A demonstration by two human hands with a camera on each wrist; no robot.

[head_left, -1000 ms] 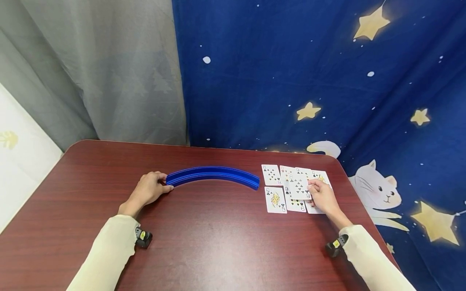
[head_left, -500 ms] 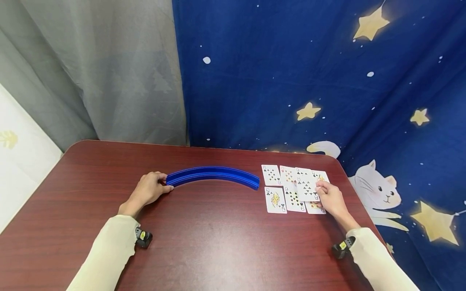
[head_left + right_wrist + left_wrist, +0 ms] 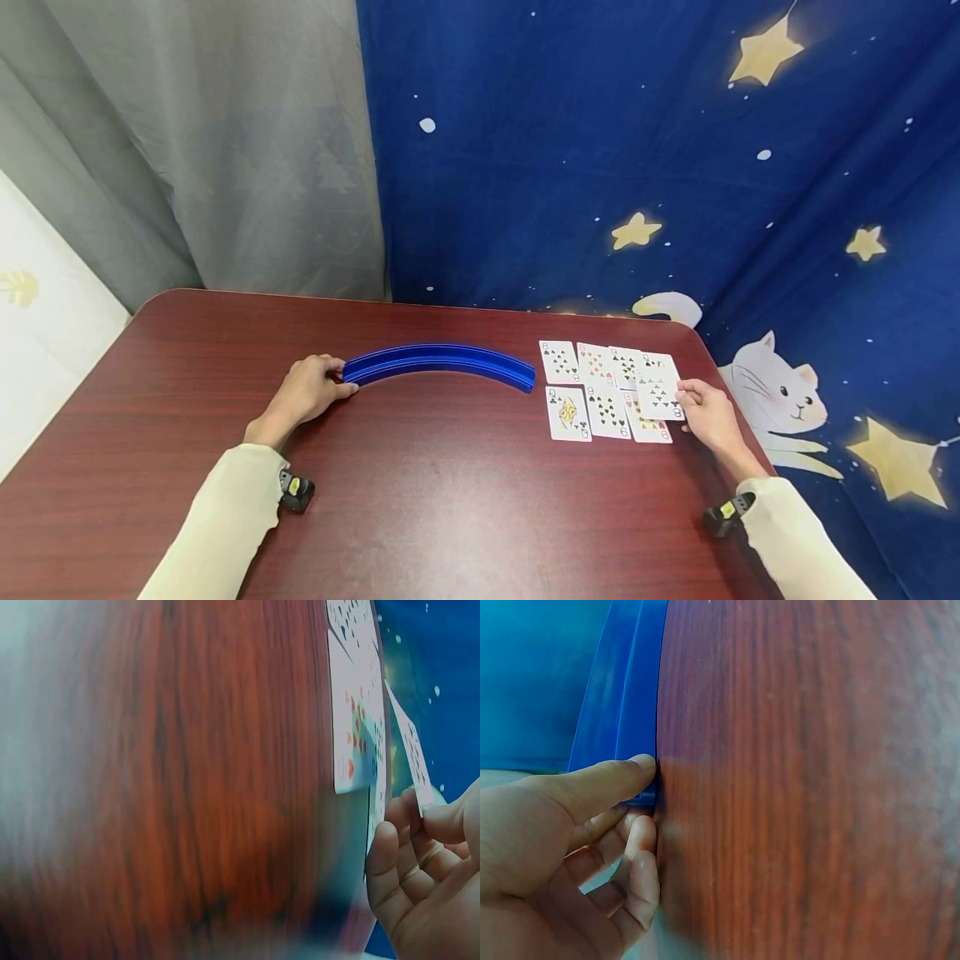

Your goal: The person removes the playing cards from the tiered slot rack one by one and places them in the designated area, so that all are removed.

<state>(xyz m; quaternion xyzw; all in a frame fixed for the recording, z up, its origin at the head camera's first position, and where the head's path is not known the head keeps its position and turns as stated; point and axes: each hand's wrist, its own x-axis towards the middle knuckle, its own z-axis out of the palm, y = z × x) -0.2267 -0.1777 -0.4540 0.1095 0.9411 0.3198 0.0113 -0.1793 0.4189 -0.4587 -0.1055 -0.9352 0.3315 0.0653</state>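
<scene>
With thumb and fingers my left hand (image 3: 303, 387) pinches the left end of a blue curved card holder (image 3: 438, 356). In the left wrist view the thumb lies across the end of that card holder (image 3: 619, 690). On the right, my right hand (image 3: 708, 414) pinches the edge of a playing card (image 3: 657, 396) printed with black clubs. The right wrist view shows this playing card (image 3: 409, 742) tilted, apart from the cards on the table. It partly covers a face-up card behind it and a red-suited card (image 3: 647, 427) in the front row.
Face-up cards lie in two rows on the reddish-brown table (image 3: 450, 508), including a queen of clubs (image 3: 567, 414) and a black-suited card (image 3: 558, 362). Some overlap at the right. A blue star-patterned curtain (image 3: 525, 167) and a grey curtain (image 3: 262, 150) hang behind the table.
My right hand has moved to the right with the pinched card, uncovering more of the cards beneath. The left hand and the blue card holder have stayed in place.
</scene>
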